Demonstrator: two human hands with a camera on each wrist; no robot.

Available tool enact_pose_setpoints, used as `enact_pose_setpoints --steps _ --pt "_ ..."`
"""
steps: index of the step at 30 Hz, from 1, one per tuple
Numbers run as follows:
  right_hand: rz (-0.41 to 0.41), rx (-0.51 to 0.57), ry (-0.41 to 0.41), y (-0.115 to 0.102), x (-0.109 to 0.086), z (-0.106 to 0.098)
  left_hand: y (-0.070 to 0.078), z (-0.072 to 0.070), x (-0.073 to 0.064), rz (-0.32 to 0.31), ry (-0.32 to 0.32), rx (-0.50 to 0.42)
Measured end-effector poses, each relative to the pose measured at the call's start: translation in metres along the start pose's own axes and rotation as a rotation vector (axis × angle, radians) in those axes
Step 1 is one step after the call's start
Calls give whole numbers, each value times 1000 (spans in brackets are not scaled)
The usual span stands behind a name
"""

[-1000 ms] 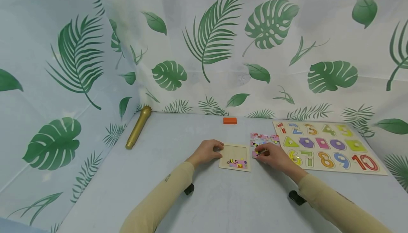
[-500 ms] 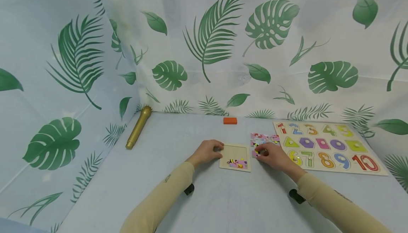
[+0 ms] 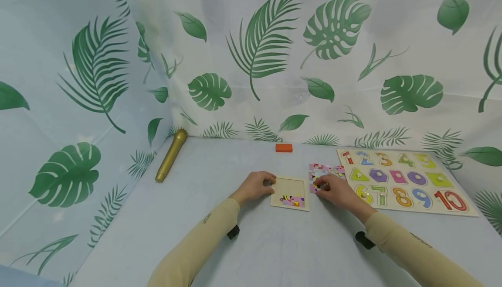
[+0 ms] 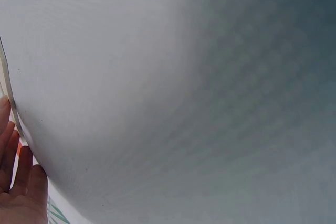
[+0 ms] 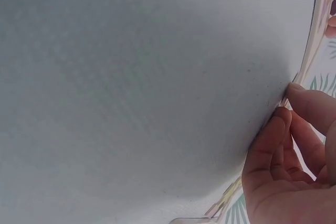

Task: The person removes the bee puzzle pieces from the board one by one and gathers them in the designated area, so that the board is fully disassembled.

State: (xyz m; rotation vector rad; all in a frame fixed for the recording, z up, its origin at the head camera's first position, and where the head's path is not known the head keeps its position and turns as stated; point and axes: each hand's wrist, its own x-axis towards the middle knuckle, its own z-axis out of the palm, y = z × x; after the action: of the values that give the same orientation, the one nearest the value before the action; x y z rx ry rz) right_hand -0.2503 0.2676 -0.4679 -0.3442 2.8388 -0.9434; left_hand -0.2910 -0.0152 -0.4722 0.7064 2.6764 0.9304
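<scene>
A small square wooden puzzle tray lies on the table, with a few joined pink jigsaw pieces in its lower right part. My left hand grips the tray's left edge between thumb and fingers. Just right of the tray is a patch of pink, multicoloured loose puzzle pieces. Over its near side, my right hand pinches a puzzle piece, mostly hidden by the fingers. In the right wrist view, the thumb and fingertips are down at table level.
A wooden number and shape board lies to the right, close beside the loose pieces. An orange block is behind the tray. At the far left lies a gold microphone-shaped object. Leaf-patterned cloth walls the back and left.
Both hands stay almost where they were, the left on the tray and the right at the loose pieces. The right fingers shift slightly. The head view has moved a little.
</scene>
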Motion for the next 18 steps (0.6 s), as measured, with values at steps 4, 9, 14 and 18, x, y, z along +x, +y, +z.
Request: enact_pose_setpoints --steps 4,9,14,18 --pt "-3 -6 5 0 1 0 1 0 0 -1 -2 2" --pt "-10 -14 9 -2 1 1 2 -1 0 3 -5 1" --pt "-7 -13 5 -4 1 1 2 -2 -1 9 -7 13" --pt "16 -15 11 -4 0 2 2 -2 -1 12 -8 12"
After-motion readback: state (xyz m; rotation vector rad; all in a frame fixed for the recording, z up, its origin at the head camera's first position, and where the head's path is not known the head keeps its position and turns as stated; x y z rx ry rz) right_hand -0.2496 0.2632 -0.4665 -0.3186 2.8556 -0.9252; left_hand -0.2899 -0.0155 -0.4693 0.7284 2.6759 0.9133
